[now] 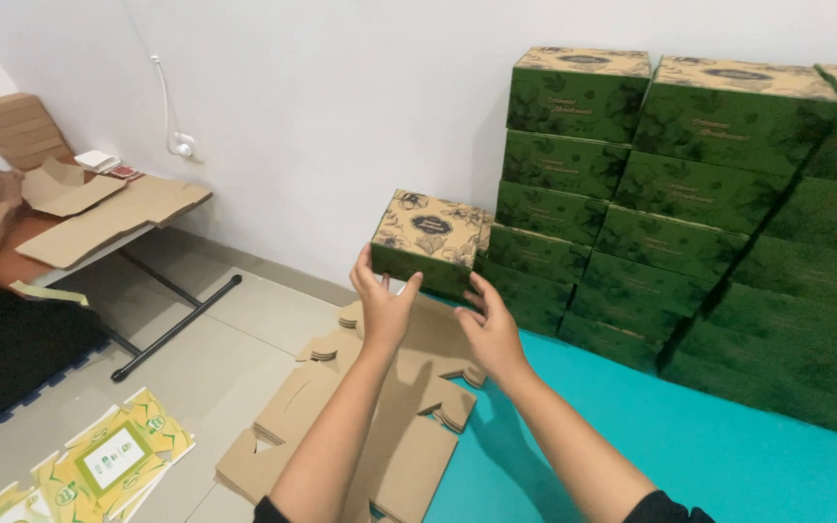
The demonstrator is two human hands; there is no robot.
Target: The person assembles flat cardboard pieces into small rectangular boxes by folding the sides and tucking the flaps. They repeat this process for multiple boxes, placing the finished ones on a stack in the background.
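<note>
A closed green box with a tan floral lid (426, 240) is held up in front of me, tilted a little. My left hand (383, 302) grips its near left corner from below. My right hand (489, 327) is at the box's near right underside with fingers spread, touching or just off it. Under my arms lies a pile of flat brown cardboard blanks (394, 416) on the floor.
Tall stacks of matching green boxes (670, 203) stand against the white wall on a teal mat (728, 446). A folding table (99, 228) with cardboard sheets stands at the left. Yellow-green printed flat cartons (99, 465) lie on the tiled floor at lower left.
</note>
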